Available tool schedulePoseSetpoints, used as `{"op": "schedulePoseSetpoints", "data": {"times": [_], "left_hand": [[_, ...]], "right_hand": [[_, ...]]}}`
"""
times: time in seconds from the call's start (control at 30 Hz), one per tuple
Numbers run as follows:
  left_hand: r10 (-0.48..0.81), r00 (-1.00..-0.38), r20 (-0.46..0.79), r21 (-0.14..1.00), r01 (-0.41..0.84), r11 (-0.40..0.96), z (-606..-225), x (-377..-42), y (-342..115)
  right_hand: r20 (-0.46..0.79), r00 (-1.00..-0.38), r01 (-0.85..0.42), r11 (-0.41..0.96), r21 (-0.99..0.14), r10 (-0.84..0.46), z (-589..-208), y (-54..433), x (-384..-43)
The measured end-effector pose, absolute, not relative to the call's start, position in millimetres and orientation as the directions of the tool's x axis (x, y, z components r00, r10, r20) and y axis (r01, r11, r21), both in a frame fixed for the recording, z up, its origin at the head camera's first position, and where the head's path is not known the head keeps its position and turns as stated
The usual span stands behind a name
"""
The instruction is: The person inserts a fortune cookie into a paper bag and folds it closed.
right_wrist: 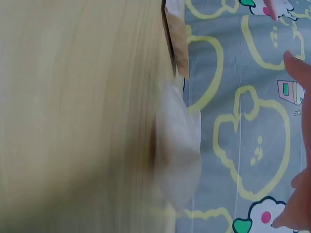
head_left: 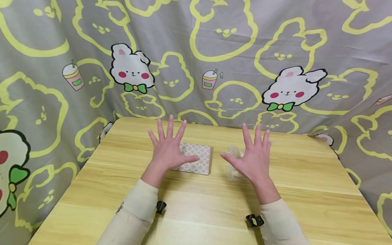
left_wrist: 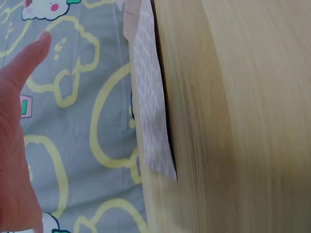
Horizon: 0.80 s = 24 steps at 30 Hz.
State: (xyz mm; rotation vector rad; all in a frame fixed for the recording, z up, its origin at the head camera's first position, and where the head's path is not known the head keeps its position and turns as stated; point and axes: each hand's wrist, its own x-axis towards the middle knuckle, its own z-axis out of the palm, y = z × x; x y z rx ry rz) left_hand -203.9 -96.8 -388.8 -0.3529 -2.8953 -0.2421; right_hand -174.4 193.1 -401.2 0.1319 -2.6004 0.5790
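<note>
My left hand (head_left: 166,151) is held with its fingers spread, overlapping the left part of a flat box (head_left: 199,160) with a white-and-beige lattice pattern. In the left wrist view the patterned box (left_wrist: 153,107) lies on the table, apart from the thumb side of the hand. My right hand (head_left: 254,160) has its fingers spread too and holds nothing. Behind its thumb lies a pale translucent packet (head_left: 232,172), partly hidden by the hand; the right wrist view shows the packet (right_wrist: 177,150) blurred, its contents unclear.
The wooden table (head_left: 196,211) ends at the back and left against a grey curtain (head_left: 183,30) printed with yellow outlines and white rabbits. A black strap piece (head_left: 254,220) sits by the right sleeve, and another black piece (head_left: 160,207) by the left.
</note>
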Motion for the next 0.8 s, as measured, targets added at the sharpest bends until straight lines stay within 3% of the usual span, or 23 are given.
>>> {"op": "schedulePoseSetpoints", "data": {"times": [0.33,0.6,0.8], "left_hand": [[0.252,-0.956,0.152,0.306,0.288,0.908,-400.9,-214.2,-95.5],[0.323,-0.946,0.042,0.414,0.31,0.856,-417.8,-226.3,-96.0],[0.408,-0.913,-0.02,0.433,0.36,0.827,-427.0,-231.7,-97.3]], "right_hand": [[0.508,-0.861,-0.322,0.777,-0.542,-0.002,-414.2,158.1,-177.7],[0.455,-0.891,-0.343,0.654,-0.675,0.003,-425.1,130.8,-178.3],[0.386,-0.923,-0.334,0.531,-0.779,-0.015,-433.6,116.6,-179.7]]}}
